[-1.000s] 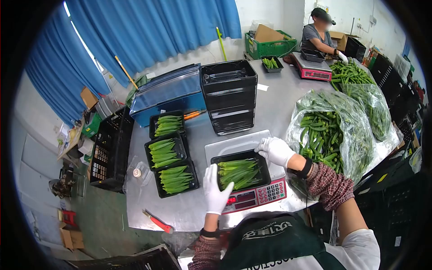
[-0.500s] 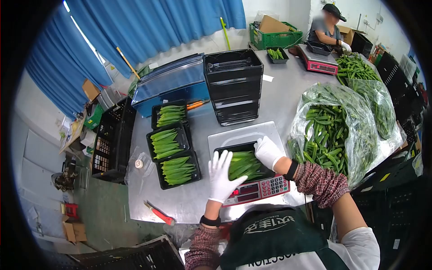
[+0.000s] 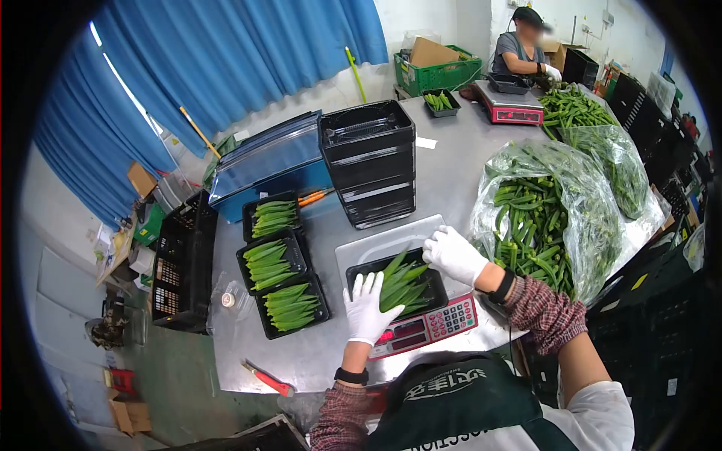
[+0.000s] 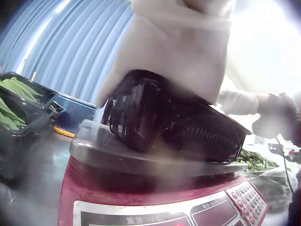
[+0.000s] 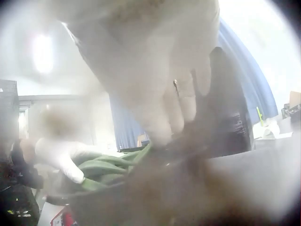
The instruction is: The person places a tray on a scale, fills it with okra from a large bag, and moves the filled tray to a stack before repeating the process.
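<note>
Presumably, the okra pods (image 3: 403, 284) are light, firm but bruisable; grasp mid-length. Left hand (image 3: 366, 310) lies against them, fingers extended; right hand (image 3: 454, 255): grip not discernible.

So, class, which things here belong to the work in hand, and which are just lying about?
Likely part of the job: okra tray, scale beneath, filled trays, bagged okra, stacked trays.

Apparently lying about: red-handled tool, white slip, orange items.
</note>
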Available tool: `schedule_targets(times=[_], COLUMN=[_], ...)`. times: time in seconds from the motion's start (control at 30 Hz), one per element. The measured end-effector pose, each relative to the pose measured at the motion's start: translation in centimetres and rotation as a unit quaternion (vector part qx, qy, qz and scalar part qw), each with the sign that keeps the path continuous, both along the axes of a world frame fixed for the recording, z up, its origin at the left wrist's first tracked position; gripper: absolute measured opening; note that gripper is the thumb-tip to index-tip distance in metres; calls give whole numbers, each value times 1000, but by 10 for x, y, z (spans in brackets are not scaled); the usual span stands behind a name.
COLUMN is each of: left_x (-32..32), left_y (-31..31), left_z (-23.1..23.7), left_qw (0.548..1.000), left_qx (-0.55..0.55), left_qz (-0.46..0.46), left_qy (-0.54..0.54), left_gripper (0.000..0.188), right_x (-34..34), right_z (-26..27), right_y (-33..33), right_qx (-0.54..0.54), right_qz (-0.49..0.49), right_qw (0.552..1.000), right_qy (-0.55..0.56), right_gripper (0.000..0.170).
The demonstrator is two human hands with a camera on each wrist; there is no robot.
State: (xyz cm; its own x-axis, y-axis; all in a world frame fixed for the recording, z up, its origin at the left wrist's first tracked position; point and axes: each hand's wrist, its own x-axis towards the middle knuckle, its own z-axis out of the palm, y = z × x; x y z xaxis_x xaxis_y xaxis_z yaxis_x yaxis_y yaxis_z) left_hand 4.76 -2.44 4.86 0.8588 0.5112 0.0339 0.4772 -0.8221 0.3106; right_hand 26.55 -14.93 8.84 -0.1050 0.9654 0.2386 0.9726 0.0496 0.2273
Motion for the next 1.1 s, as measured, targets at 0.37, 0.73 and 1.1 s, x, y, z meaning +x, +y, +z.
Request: schedule_targets(times=[0.37, 0.73, 1.1], left_x=[4, 35, 45], left_y=[-10, -4, -35], left_z=[4, -2, 27], left_qw=[998, 992, 991], left_qx=[42, -14, 42], left_qz=[-37, -113, -99], left_qy=[-16, -49, -85], left_gripper=[73, 81, 80], right_x=[-2, -47, -23], right_z=[-1, 4, -5], right_y=[-108, -290, -351], right_qx=[147, 243, 35], right_qz=[-187, -320, -494], right_qw=[827, 519, 807], right_qy=[510, 754, 323], right_gripper=[13, 9, 27])
